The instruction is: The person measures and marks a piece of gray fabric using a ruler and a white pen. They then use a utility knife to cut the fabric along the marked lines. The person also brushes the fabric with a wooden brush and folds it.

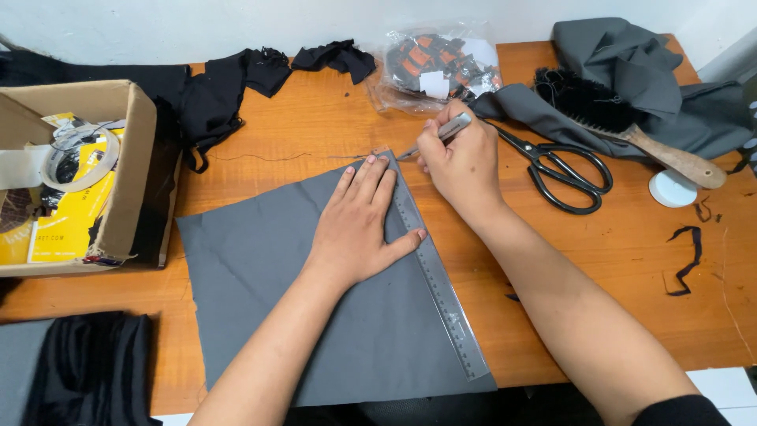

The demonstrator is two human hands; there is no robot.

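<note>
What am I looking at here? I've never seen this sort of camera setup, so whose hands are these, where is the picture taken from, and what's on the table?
There is one picture, from a camera worn on a person's head, looking down at their own two bare hands; there is no machine. The left hand lies flat, pressing a clear ruler onto a square of grey fabric on an orange wooden table. The right hand holds a slim grey marking tool with its tip at the ruler's far end. Nearby lie black scissors, a wooden-handled brush, folded grey cloth, a small white disc, a clear bag of small parts, black fabric scraps and a cardboard box holding tape rolls.
</note>
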